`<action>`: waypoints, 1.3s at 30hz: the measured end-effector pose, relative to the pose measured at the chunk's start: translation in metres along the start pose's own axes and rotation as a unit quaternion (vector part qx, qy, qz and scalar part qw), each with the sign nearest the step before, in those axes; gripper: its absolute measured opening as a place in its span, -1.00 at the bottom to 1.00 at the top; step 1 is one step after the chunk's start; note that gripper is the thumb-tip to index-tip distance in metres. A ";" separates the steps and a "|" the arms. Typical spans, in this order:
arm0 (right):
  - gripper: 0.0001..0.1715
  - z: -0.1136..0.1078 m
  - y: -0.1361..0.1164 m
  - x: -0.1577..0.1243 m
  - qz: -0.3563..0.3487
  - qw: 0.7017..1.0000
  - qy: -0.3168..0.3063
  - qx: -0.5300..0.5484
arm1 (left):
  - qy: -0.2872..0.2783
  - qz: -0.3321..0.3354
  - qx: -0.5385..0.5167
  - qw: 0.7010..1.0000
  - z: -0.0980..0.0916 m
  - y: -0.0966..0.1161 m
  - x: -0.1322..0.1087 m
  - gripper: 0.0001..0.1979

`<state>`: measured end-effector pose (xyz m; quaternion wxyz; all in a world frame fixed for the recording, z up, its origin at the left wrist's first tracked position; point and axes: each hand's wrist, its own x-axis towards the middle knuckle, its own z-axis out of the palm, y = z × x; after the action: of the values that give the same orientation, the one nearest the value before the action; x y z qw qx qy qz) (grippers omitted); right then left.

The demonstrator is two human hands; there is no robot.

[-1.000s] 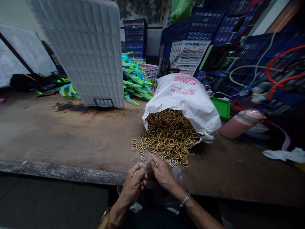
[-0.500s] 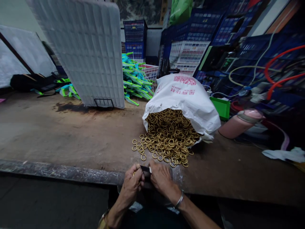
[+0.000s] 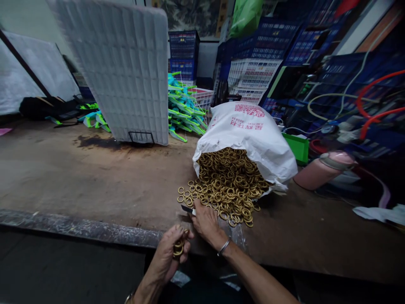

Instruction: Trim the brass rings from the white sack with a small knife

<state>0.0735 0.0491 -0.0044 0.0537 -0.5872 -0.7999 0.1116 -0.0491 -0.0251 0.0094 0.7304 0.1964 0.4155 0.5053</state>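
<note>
Scuffed tabletop [image 3: 79, 181], blue crates [image 3: 272, 38] upper right; left hand [image 3: 169, 253] grips brass rings [image 3: 178, 248], right hand [image 3: 205, 221] pinches an indistinct dark strip [image 3: 186, 208]

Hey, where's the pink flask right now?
In the head view the pink flask lies on its side at the right of the workbench, just right of the white sack spilling brass rings, near the green box.

Hands, two: left hand [image 3: 169, 253] and right hand [image 3: 205, 220]. One white sack [image 3: 253, 135]. Brass rings [image 3: 228, 185], too many to count; several more in the left hand. One small tool [image 3: 187, 209]. One white panel [image 3: 126, 71], one pink flask [image 3: 322, 171], one green box [image 3: 297, 147].
</note>
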 end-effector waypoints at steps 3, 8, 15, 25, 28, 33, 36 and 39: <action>-0.75 0.000 0.001 0.001 -0.005 1.000 -0.003 -0.008 | -0.015 -0.003 -0.036 0.999 -0.004 0.003 0.003 -0.76; -0.75 -0.001 0.008 -0.002 0.009 0.999 -0.010 0.032 | -0.046 -0.028 -0.126 0.991 -0.010 0.004 0.007 -0.76; -0.86 -0.009 0.015 -0.010 0.046 0.943 0.029 0.327 | 0.025 -0.003 -0.097 0.995 0.002 0.002 0.014 -0.74; -0.76 -0.019 0.015 -0.030 0.042 0.812 -0.070 0.577 | 0.078 0.077 0.170 0.979 0.015 -0.013 0.022 -0.62; -0.76 -0.020 0.013 -0.030 0.051 0.815 -0.068 0.573 | 0.089 0.109 0.205 0.969 0.018 -0.012 0.021 -0.66; -0.74 -0.020 0.013 -0.028 0.070 0.849 -0.057 0.520 | 0.075 0.177 0.277 0.941 0.020 -0.011 0.019 -0.75; -0.79 -0.022 0.015 -0.028 0.081 0.872 -0.039 0.481 | 0.039 0.086 0.231 0.968 0.020 -0.012 0.019 -0.74; -0.80 -0.022 0.017 -0.028 0.083 0.872 -0.047 0.480 | 0.007 0.014 0.166 0.986 0.021 -0.012 0.019 -0.73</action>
<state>0.1024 0.0296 0.0142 0.2816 -0.5478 -0.5977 0.5131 -0.0231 -0.0101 0.0054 0.6779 0.3174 0.4956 0.4406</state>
